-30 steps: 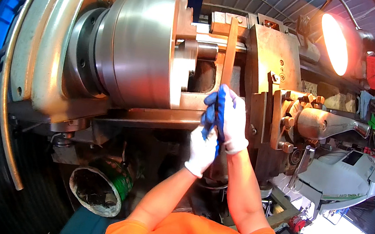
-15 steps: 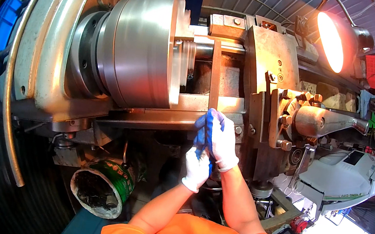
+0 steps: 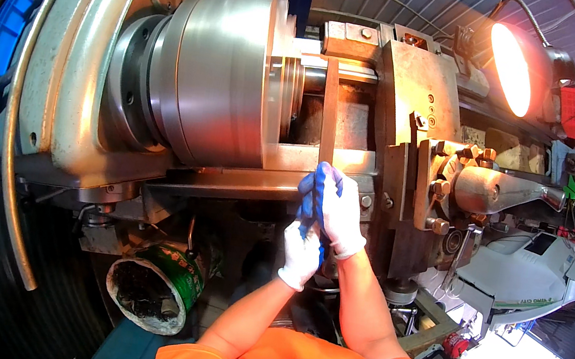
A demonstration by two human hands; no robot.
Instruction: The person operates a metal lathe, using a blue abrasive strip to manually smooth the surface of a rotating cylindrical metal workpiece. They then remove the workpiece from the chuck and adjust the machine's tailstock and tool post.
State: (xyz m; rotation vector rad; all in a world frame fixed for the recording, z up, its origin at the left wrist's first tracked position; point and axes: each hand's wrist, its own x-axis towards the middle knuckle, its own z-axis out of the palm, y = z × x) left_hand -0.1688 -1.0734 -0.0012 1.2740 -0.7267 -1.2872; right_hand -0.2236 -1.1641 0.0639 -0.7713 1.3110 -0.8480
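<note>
Although its near end is buried in the gloves, the flat bar (image 3: 329, 115) can be traced straight ahead from the grip, over the lathe bed, its long axis set almost square to the spindle line. It is flanked by the chuck (image 3: 218, 72) on the left and by the tool post (image 3: 442, 179) on the right, well apart from the latter. Just beside its left edge, near the far tip, the end of the bright shaft (image 3: 313, 79) is seen; whether the two are touching cannot be told. The chuck's face is blurred, as if being spun.

The bar is gripped by both gloved hands, one behind the other. The forward place is taken by the right hand (image 3: 340, 213), so the shaft lies nearer to it; the left hand (image 3: 301, 251) is closed lower down, close to the body, with the part inside it hidden.

Compared with one second ago, the hands and bar have been drawn back toward the body and carried leftward, so that the gap to the shaft's end has been narrowed. Against half a second ago, hardly any change is shown.
</note>
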